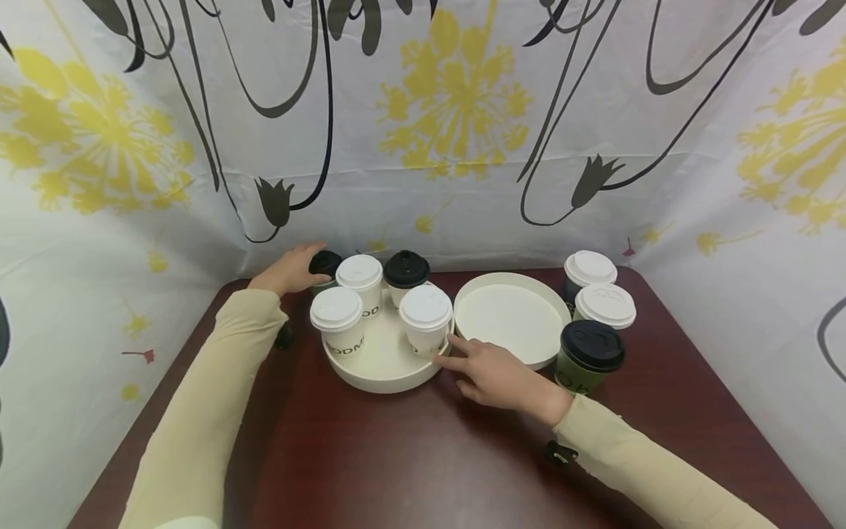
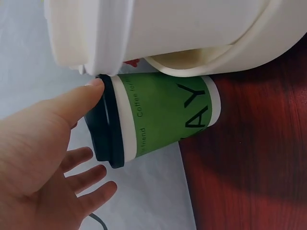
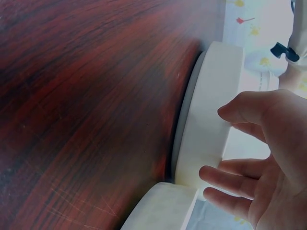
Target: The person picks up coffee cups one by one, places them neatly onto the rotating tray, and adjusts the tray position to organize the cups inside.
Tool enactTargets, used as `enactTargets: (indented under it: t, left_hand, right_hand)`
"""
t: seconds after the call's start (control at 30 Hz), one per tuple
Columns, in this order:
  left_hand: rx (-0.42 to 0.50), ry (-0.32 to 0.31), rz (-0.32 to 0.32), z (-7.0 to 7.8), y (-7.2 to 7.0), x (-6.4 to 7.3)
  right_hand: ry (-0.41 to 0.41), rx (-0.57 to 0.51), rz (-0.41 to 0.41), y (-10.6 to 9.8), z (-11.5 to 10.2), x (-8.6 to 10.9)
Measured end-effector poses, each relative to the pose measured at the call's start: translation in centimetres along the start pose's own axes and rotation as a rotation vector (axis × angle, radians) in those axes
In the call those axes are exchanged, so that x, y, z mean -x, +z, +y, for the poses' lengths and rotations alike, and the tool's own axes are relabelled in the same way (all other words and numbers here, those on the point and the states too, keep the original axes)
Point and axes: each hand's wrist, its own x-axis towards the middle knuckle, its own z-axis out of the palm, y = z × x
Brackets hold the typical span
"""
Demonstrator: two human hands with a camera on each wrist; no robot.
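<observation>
My left hand (image 1: 289,272) is at a green paper cup (image 2: 165,112) with a black lid (image 2: 106,122), behind the left side of a round white tray (image 1: 383,383). Its thumb touches the lid's side; the other visible fingers spread past the lid without curling round it. On the tray stand three white-lidded cups, the front right cup (image 1: 426,316) among them, and a black-lidded cup (image 1: 406,270). My right hand (image 1: 502,375) reaches to the tray's right front rim, fingers apart, beside the front right cup. Whether its fingertips touch the tray cannot be told.
A second round white tray (image 1: 512,323) lies to the right, against the first. Beyond it stand two white-lidded cups, one nearer (image 1: 604,305), and a green cup with a black lid (image 1: 590,356). Patterned cloth (image 1: 456,213) hangs behind the dark red table (image 1: 396,455).
</observation>
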Motion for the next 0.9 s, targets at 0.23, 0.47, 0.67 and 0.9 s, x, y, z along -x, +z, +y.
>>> enactTargets:
  t: [0.23, 0.47, 0.67, 0.9]
  left_hand:
    - [-0.007, -0.014, -0.007, -0.31, 0.47, -0.28]
    - [-0.004, -0.045, -0.012, -0.2, 0.83, -0.91]
    - [0.003, -0.052, -0.013, 0.12, 0.84, -0.79]
    - [-0.008, -0.077, 0.007, 0.01, 0.89, -0.5]
  right_hand:
    - [0.006, -0.016, -0.004, 0.05, 0.01, 0.06]
    - [0.008, -0.016, 0.0, 0.16, 0.18, 0.08]
    - [0.009, -0.015, -0.005, 0.19, 0.12, 0.1]
    - [0.017, -0.018, -0.016, -0.02, -0.01, 0.14]
